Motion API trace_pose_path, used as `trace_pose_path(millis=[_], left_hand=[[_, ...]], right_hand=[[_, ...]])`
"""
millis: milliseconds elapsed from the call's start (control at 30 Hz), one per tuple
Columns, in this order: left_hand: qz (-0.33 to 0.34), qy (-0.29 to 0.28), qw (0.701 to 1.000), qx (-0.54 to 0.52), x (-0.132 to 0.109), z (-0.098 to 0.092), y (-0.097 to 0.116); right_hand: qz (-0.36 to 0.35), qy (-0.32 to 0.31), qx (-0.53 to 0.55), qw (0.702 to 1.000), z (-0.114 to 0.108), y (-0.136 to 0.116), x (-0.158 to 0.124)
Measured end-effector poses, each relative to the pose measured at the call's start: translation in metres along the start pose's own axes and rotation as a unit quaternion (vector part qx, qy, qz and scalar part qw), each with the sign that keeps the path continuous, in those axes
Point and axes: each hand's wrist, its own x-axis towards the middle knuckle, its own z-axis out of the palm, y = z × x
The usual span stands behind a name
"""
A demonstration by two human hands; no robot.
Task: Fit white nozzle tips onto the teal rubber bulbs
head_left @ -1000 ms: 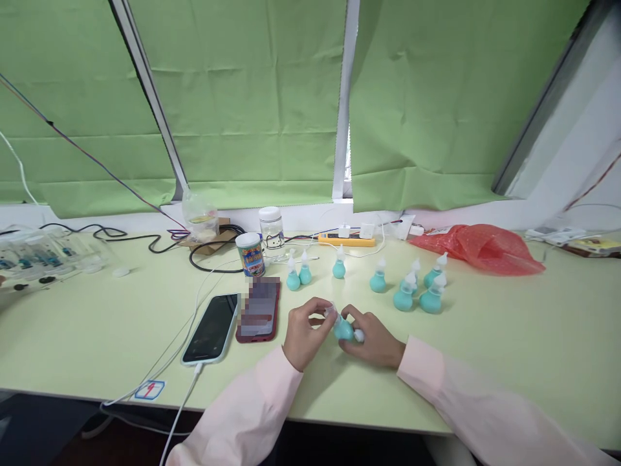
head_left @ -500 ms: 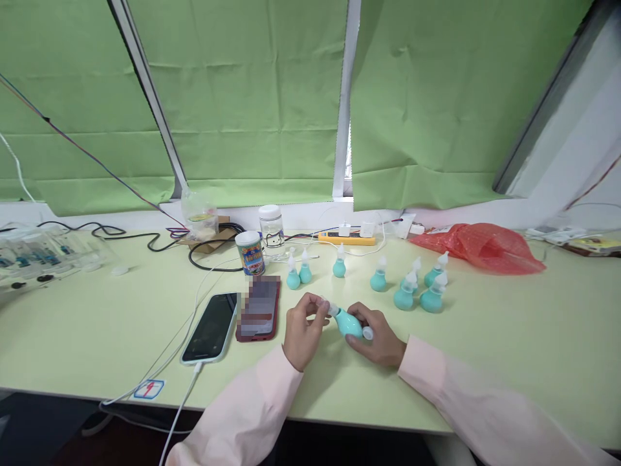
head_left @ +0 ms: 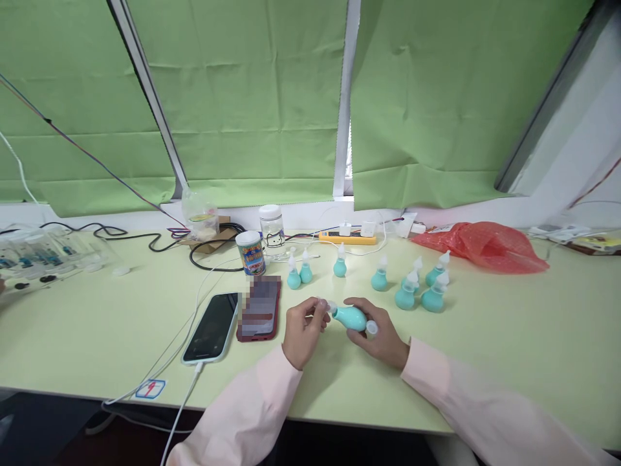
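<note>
My left hand [head_left: 303, 330] is closed, its thumb and fingers pinching the clear nozzle end of a teal nasal aspirator bulb [head_left: 351, 317]. My right hand [head_left: 381, 336] curls around the bulb's other end, fingers above and thumb below. A small white round cap [head_left: 372, 327] shows at that end, beside the right thumb. The bulb lies sideways above the table, nozzle to the left; its tip is hidden by my left fingers. Beyond my hands stand several similar aspirators, among them one in the middle [head_left: 339, 266] and one at the right [head_left: 433, 298].
Two phones, a white-edged one [head_left: 211, 329] and a red-cased one [head_left: 261, 310], lie left of my hands. Behind them stand a printed can [head_left: 251, 254] and a clear jar [head_left: 272, 228]. A red plastic bag [head_left: 490, 247] and a power strip [head_left: 347, 239] lie at the back.
The bulb has turned to lie more level, and my right hand has shifted slightly right with it. My left hand stays on the nozzle.
</note>
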Motion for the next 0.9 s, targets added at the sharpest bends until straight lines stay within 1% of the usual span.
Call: trace_pose_path(millis=[167, 300, 567, 633, 700, 833, 900], left_hand=[[0.001, -0.003, 0.999, -0.033, 0.001, -0.001, 0.001], [-0.007, -0.008, 0.999, -0.051, 0.002, -0.001, 0.002], [-0.042, -0.035, 0.995, -0.087, 0.006, -0.004, 0.003], [-0.043, -0.038, 0.996, -0.074, 0.006, -0.004, 0.003], [-0.037, -0.04, 0.997, -0.046, 0.005, -0.003, 0.001], [-0.025, -0.048, 0.999, -0.001, 0.004, 0.0, -0.002], [-0.022, -0.043, 0.999, 0.014, 0.003, 0.001, -0.002]], right_hand=[[-0.026, 0.007, -0.001, 1.0, -0.001, -0.003, -0.002], [-0.029, 0.017, 0.007, 0.999, -0.002, -0.002, -0.001], [-0.017, -0.04, 0.033, 0.999, 0.0, -0.002, 0.0], [-0.025, -0.048, 0.027, 0.998, 0.002, -0.004, -0.001], [-0.033, -0.044, 0.014, 0.998, 0.004, -0.007, -0.001], [-0.045, -0.008, -0.006, 0.999, 0.009, -0.009, -0.001], [-0.043, 0.0, -0.01, 0.999, 0.01, -0.008, 0.0]])
